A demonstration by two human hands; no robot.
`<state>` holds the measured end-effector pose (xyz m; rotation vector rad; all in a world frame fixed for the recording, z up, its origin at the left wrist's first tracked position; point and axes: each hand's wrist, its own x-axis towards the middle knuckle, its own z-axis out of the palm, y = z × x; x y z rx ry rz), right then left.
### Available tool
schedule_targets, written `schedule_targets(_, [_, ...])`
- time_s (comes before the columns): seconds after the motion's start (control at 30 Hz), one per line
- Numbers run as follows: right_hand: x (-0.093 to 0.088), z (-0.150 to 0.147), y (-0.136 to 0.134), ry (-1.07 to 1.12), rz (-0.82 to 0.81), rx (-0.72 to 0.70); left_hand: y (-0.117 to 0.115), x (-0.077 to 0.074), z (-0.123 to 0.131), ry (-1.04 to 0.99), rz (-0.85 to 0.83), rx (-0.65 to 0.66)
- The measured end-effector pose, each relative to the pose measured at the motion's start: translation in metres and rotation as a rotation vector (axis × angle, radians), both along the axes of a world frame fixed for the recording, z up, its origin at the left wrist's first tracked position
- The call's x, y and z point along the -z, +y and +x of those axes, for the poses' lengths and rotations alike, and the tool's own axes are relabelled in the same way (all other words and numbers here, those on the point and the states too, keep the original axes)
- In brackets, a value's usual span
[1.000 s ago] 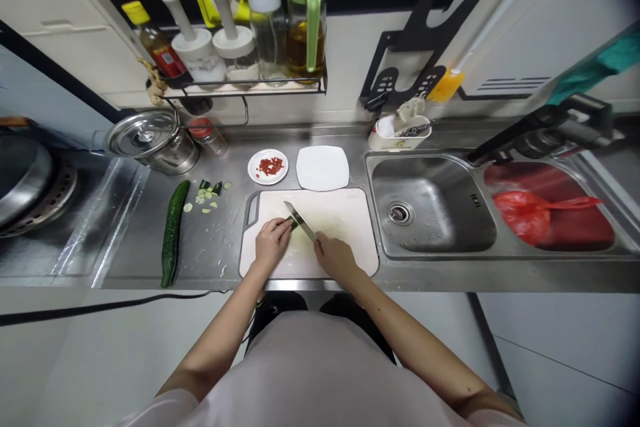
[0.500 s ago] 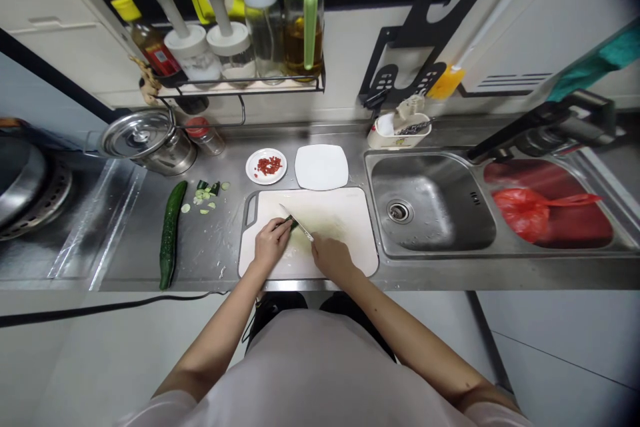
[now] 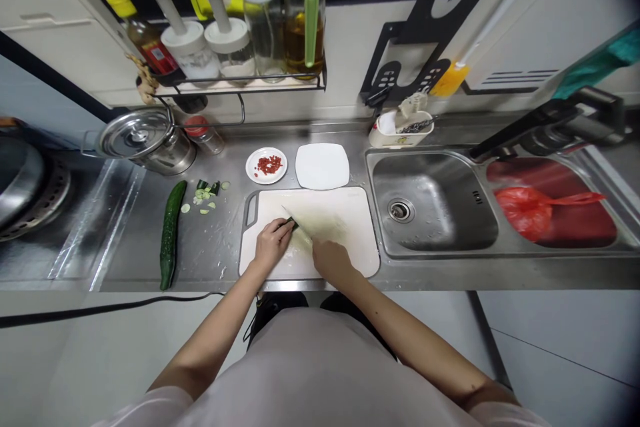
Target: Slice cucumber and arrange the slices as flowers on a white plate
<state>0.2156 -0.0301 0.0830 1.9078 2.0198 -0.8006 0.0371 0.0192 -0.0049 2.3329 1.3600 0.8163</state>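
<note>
On the white cutting board [image 3: 355, 213] my left hand [image 3: 271, 241] is closed on a short piece of cucumber [image 3: 291, 220], most of it hidden by the fingers. My right hand [image 3: 331, 259] grips a kitchen knife [image 3: 299, 225], whose handle is covered by the fist. The thin blade slants up and left, right beside the cucumber piece. Wet greenish smears mark the board. Left of the board lie a whole cucumber [image 3: 171, 233] and a little heap of cucumber slices and ends [image 3: 204, 193].
Behind the board stand a small plate of chopped red pieces [image 3: 267, 165] and a white square plate [image 3: 322, 165]. To the right is a steel sink [image 3: 435, 203], with a red bag [image 3: 525, 212] in the far basin. A lidded pot [image 3: 145, 140] and a seasoning rack [image 3: 240, 85] stand at the back left.
The knife blade has shifted slightly and looks more edge-on and blurred beside the cucumber piece. Both hands keep nearly the same place; the view has shifted a little.
</note>
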Motion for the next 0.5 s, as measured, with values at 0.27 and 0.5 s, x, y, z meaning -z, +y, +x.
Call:
schedule_targets(0.27, [0.0017,-0.0052,0.0050,0.041,-0.001,0.017,0.0004,-0.0015,0.0005,-0.004,-0.003,0.008])
schedule_targets(0.5, [0.0052,-0.0034,0.0088,0.063,0.000,0.023,0.0009,-0.0017,0.0003,-0.022,0.020,0.030])
